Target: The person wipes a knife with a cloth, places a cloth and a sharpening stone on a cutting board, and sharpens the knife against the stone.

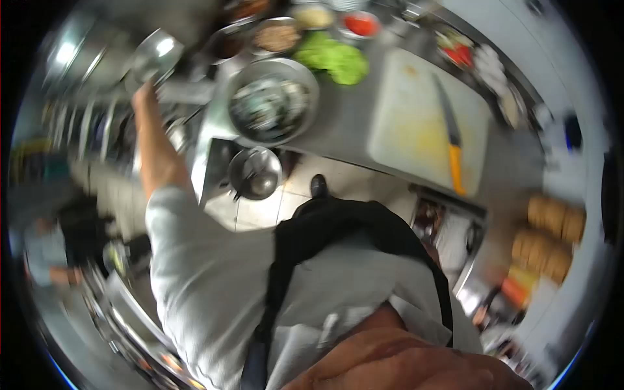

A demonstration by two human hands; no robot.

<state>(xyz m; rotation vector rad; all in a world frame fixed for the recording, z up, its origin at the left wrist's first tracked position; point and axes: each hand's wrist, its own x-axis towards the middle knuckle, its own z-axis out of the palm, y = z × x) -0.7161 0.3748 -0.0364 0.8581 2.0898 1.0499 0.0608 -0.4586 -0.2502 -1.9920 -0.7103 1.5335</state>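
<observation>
Left grip (147,93): at metal container's (155,57) near edge, too blurred to tell how closed
Metal container: one o'clock from grip; shiny, rounded

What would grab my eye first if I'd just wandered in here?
Probably the knife with its orange handle, lying on the pale cutting board right of centre. Next, the bright green leaves near the top middle, with red food above them to the right. Then the left hand, far out at upper left by a shiny metal vessel, its grip too blurred to tell.
</observation>
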